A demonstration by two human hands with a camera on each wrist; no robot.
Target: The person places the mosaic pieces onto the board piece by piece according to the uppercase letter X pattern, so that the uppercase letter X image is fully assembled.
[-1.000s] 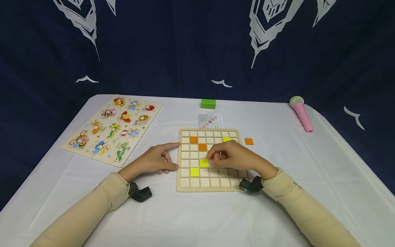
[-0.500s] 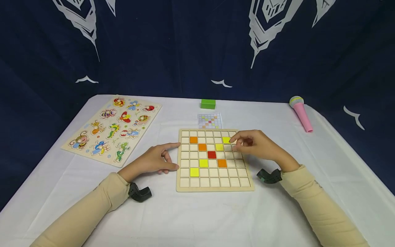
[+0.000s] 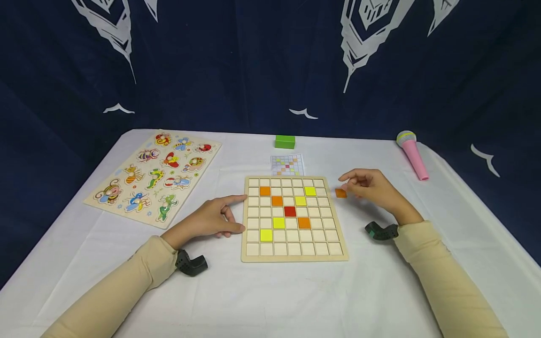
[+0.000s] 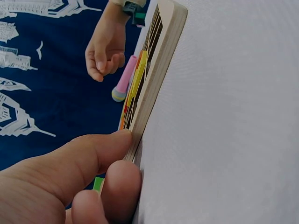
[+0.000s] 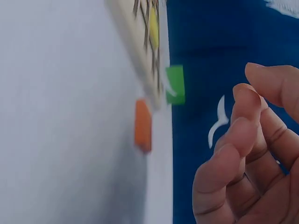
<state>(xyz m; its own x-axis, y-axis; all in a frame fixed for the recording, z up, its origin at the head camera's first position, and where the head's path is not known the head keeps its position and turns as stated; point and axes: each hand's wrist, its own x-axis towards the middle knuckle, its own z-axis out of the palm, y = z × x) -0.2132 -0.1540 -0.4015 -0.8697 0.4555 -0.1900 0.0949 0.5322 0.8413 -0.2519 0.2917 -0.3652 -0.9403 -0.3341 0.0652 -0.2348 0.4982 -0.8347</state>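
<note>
A wooden grid board lies flat at the middle of the table, with several yellow tiles, three orange tiles and one red tile in its squares. My left hand touches the board's left edge with extended index finger and thumb. Just off the board's right side, a loose orange tile lies on the cloth. My right hand hovers beside and over that tile, fingers loosely bent. In the right wrist view the orange tile stands apart from the fingertips, and nothing is between them.
Behind the board lie a small printed pattern card and a green block. An insect peg puzzle occupies the left of the table. At the back right is a pink toy microphone. A dark blue curtain hangs behind.
My right hand has left the middle of the board and moved right to the loose orange tile. An orange tile and the red one, formerly covered, now show. My left hand stays put.
</note>
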